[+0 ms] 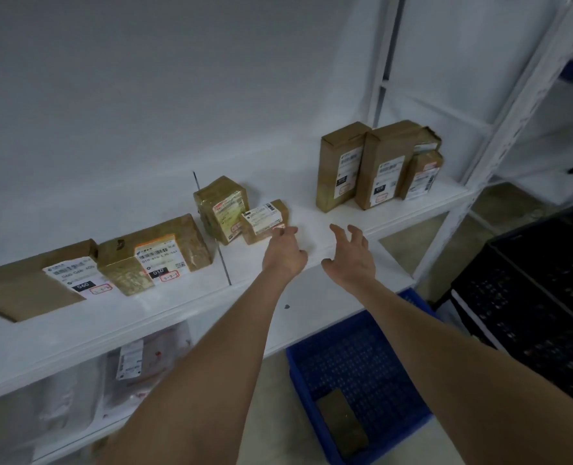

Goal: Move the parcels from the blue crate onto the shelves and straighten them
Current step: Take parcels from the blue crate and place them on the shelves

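Right now both hands reach over the front edge of the white shelf point(307, 211), apart from each other. The left hand point(285, 251) has its fingers stretched out, fingertips touching the lower right corner of a small parcel point(264, 222), no wrap around it. The right hand point(351, 255) hovers just beside it, fingers spread, holding nothing.

The small parcel sits label-up, leaning against a taller taped parcel point(221, 207). Left of a thin divider rod point(211, 226), a brown box point(154, 253) overlaps a flat cardboard parcel point(26, 283). Three upright boxes point(384, 166) stand close together at the shelf's right end.

The blue crate point(362, 364) is on the floor below the right arm, with one brown parcel point(342, 422) lying flat in its near corner. A black crate point(530, 297) sits to the right. Bagged parcels point(137, 360) are on the lower shelf, blurry.
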